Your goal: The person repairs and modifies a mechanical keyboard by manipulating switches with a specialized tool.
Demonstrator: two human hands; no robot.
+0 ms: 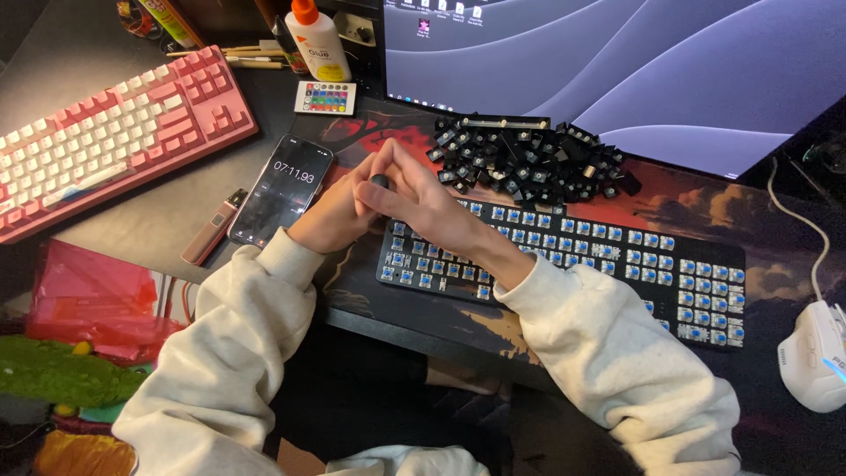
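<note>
A black keyboard (pixel 617 264) with its keycaps off shows rows of blue switches on the desk mat. Behind it lies a heap of black keycaps (pixel 529 163). My left hand (pixel 330 211) and my right hand (pixel 423 198) meet above the keyboard's left end, both closed around one small black keycap (pixel 380 181) that shows between the fingers. Cream sleeves cover both forearms.
A pink and white keyboard (pixel 106 132) sits far left. A phone (pixel 282 189) showing a timer lies beside my left hand, with a small pink device (pixel 211 227) next to it. A glue bottle (pixel 317 40), a small remote (pixel 325 98), a monitor (pixel 617 62) and a white mouse (pixel 815 357) surround the area.
</note>
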